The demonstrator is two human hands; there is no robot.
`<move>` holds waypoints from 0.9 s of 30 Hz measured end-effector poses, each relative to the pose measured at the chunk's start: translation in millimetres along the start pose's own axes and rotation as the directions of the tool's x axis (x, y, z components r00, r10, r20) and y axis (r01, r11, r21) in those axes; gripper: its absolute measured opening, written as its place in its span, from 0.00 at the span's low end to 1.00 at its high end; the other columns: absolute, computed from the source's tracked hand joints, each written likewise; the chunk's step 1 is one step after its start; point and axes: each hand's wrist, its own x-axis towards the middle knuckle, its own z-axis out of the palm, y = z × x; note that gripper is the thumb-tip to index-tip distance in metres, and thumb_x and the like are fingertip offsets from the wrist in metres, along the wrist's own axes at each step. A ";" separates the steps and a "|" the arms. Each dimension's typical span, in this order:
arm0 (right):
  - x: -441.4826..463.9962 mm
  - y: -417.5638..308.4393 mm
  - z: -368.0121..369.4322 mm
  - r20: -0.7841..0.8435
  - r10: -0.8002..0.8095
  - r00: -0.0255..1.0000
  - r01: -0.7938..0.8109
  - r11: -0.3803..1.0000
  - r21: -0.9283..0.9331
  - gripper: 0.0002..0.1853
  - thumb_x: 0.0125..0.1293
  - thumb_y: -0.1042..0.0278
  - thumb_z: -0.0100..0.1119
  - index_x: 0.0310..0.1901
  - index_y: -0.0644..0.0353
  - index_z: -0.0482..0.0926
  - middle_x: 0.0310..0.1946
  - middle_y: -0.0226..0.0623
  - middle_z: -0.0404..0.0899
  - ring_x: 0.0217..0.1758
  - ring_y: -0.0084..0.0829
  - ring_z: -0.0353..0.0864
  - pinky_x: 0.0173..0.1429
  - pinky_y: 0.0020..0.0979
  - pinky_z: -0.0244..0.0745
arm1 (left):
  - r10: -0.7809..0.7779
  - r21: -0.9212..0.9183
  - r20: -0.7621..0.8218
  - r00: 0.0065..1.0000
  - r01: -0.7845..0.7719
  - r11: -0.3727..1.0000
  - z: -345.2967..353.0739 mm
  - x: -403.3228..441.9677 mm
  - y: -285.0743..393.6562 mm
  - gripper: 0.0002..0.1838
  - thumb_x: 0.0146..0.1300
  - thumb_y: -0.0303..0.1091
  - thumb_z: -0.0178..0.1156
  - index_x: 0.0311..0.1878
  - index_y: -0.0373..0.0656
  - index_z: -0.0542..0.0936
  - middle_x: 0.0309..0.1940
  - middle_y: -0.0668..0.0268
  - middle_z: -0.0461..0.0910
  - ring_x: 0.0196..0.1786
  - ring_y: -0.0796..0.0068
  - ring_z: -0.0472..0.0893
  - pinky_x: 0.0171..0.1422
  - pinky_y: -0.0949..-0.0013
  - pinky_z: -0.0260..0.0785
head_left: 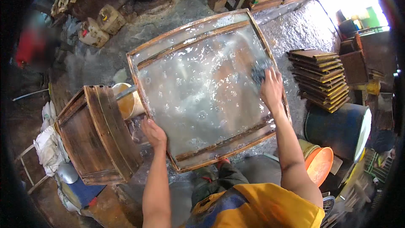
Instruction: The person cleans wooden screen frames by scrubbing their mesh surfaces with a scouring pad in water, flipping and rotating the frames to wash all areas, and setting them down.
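A large wooden-framed screen [198, 97], wet and covered with suds, lies tilted in front of me. My left hand [154, 132] is at the frame's lower left edge, its palm against the wood and its fingers partly hidden. At the right side of the screen, my right hand [271, 89] has its fingers bent over a dark bluish scrubbing pad or brush [260, 72], which rests on the wet surface. Motion blurs the pad, so its exact shape is unclear.
Left of the screen stand stacked wooden frames [97, 135] and a white bucket [128, 101]. To the right are stacked boards [318, 78], a blue barrel [333, 128] and an orange basin [319, 165]. Two jerrycans [93, 33] sit at upper left. A blurred person in red [31, 46] is far left.
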 end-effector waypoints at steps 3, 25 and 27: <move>-15.9 -3.7 -14.9 0.016 0.042 0.999 -0.043 0.998 0.042 0.22 0.56 0.77 0.55 0.55 0.67 0.73 0.62 0.52 0.71 0.66 0.56 0.67 0.69 0.50 0.63 | 0.038 0.052 -0.025 0.999 -0.036 0.998 5.0 -0.7 -6.2 0.27 0.77 0.43 0.37 0.61 0.26 0.72 0.61 0.38 0.70 0.66 0.40 0.67 0.73 0.47 0.54; 23.9 -374.5 45.1 -0.043 -0.421 0.906 0.413 0.856 0.309 0.14 0.62 0.64 0.51 0.44 0.60 0.82 0.46 0.41 0.78 0.58 0.39 0.70 0.58 0.42 0.65 | 0.124 0.032 -0.198 0.972 -0.120 0.992 17.5 -0.2 -17.3 0.23 0.75 0.41 0.40 0.47 0.29 0.77 0.49 0.40 0.77 0.54 0.39 0.73 0.61 0.46 0.62; 2.4 -352.6 42.2 -0.071 -0.462 0.884 0.455 0.814 0.361 0.12 0.61 0.64 0.51 0.41 0.58 0.81 0.46 0.40 0.77 0.58 0.38 0.70 0.58 0.40 0.66 | 0.091 -0.003 -0.157 0.983 -0.093 0.996 17.7 3.1 -26.3 0.24 0.75 0.42 0.39 0.49 0.29 0.77 0.51 0.40 0.76 0.56 0.38 0.72 0.62 0.47 0.62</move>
